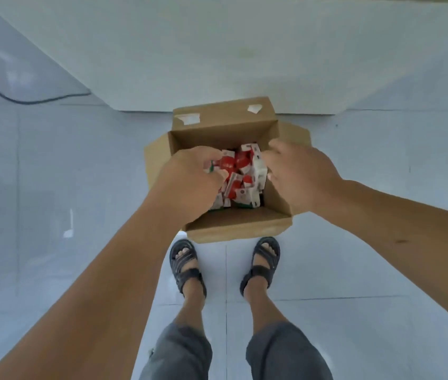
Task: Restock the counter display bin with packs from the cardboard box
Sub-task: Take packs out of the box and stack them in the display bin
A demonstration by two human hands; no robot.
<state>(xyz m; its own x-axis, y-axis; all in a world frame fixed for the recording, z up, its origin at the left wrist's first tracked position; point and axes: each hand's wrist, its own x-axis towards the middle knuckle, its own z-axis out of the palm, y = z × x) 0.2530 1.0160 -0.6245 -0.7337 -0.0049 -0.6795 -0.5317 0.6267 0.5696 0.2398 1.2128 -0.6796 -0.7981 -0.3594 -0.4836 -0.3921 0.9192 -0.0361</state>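
Open cardboard box (244, 226) on the floor (80, 187), flaps (222, 115) folded out for access: left hand (189, 176) and right hand (299, 176) each curl round red-and-white packs (235, 164), apparently gathering handfuls.

Pale glossy floor tiles (52, 165) with thin grout lines. Black strap sandals (183, 260) stand on them, toes pointing away from the camera. Gray shorts (179, 352) show below the sandals in frame. A white slanted panel (217, 50) rises beyond the sandals. A black cable (30, 102) lies far left of the sandals, running to the panel's base.
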